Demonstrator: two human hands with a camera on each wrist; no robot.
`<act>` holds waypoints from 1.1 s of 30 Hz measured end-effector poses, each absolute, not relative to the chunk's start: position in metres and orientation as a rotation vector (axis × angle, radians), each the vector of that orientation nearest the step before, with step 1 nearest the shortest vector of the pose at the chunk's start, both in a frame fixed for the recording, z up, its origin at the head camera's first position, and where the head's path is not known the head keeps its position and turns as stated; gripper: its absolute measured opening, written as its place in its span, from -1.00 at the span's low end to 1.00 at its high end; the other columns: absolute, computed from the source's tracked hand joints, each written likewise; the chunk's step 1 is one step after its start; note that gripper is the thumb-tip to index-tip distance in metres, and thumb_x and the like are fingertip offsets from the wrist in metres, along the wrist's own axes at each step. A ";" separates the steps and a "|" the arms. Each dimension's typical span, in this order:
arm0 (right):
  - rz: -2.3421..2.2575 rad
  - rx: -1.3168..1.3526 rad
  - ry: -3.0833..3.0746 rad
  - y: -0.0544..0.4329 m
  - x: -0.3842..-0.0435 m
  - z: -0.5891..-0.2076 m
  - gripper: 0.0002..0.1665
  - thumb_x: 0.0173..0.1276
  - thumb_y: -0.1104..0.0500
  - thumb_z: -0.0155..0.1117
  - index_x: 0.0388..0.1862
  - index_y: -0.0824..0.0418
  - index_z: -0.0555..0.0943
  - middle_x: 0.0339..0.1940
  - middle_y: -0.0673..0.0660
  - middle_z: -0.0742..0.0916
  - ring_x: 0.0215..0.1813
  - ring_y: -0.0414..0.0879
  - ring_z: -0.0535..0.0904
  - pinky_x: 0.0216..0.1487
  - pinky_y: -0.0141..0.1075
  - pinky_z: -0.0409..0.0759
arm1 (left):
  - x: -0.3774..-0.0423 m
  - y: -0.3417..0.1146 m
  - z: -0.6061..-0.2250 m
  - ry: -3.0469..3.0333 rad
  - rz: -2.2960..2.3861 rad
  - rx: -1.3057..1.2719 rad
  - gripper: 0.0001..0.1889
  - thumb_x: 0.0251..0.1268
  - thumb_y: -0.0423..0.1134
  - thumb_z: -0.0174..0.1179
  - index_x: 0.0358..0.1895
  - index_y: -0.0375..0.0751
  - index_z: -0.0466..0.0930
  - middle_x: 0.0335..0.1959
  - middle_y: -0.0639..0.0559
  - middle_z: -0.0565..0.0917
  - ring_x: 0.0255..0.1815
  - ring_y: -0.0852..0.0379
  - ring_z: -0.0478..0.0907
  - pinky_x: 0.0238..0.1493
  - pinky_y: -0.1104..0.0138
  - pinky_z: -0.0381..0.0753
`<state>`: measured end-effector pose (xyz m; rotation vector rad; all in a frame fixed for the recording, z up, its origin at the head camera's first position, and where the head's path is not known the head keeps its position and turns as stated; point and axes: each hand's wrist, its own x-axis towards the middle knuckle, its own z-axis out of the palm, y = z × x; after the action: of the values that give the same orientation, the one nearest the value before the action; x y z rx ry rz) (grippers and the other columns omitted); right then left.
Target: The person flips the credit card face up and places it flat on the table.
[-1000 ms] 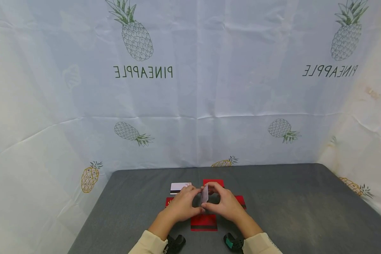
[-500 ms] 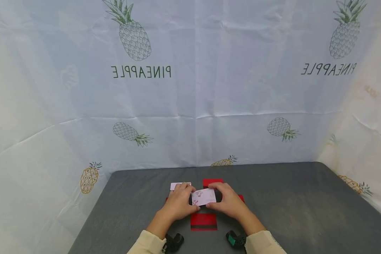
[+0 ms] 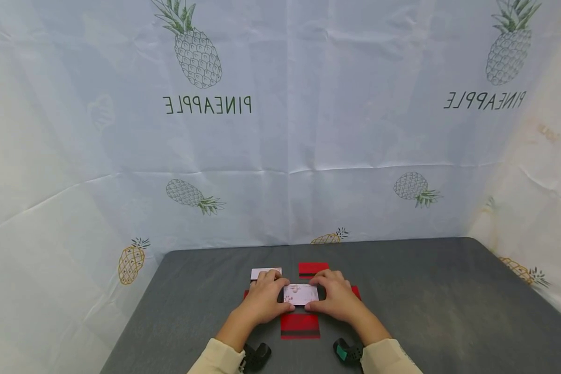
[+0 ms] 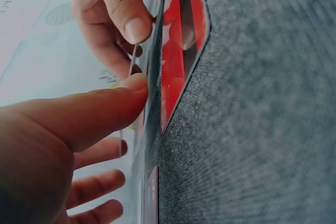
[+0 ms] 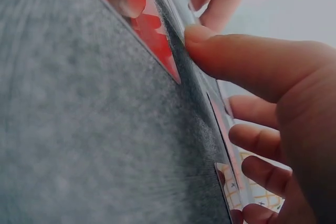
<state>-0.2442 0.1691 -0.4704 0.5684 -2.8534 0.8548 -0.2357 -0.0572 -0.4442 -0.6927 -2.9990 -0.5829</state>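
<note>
A pale pink card (image 3: 301, 294) with a flower print lies level between my two hands, printed face up. My left hand (image 3: 263, 300) pinches its left end, thumb at the near edge and fingers at the far edge. On the opposite end, my right hand (image 3: 337, 298) grips in the same way. Both wrist views show the card edge-on, very close above the dark table; whether it touches the cloth I cannot tell. Just nearer than the hands, a red card (image 3: 299, 325) with a black stripe lies flat, its corner also showing by the left thumb (image 4: 126, 95).
Behind my left hand lies a white card (image 3: 265, 272); further right is a red card (image 3: 314, 268) with a dark stripe. Another red card (image 3: 356, 292) is partly hidden by my right hand. A pineapple-print curtain (image 3: 280, 135) rises behind the grey tabletop (image 3: 430, 311).
The pink card was nearly edge-on a second ago. It has been turned flat, flower side up, and lowered towards the table, with my hands spreading apart to its two ends.
</note>
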 end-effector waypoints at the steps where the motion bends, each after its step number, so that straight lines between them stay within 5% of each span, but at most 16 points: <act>1: 0.846 0.565 -2.862 0.169 -0.244 -0.471 -0.39 -0.02 -0.21 0.56 -0.01 0.02 0.68 0.06 -0.05 0.59 0.16 0.00 0.39 0.02 0.06 0.36 | -0.236 -0.057 -0.444 -3.008 -0.576 -0.693 -0.44 0.11 0.11 0.40 0.16 -0.04 0.60 0.16 -0.02 0.46 0.21 -0.07 0.31 0.07 -0.07 0.41; 33: 0.775 0.545 -2.921 0.165 -0.242 -0.471 -0.37 -0.02 -0.24 0.54 0.02 0.00 0.69 0.11 -0.02 0.57 0.14 -0.01 0.38 0.01 -0.02 0.33 | -0.236 -0.058 -0.448 -3.039 -0.468 -0.715 -0.43 0.14 0.09 0.38 0.22 -0.03 0.58 0.18 -0.01 0.47 0.20 -0.05 0.30 0.11 -0.03 0.38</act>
<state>-0.2419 0.1652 -0.4710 0.5449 -2.9206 0.7746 -0.2357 -0.0583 -0.4484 -0.7151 -3.0389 -0.4681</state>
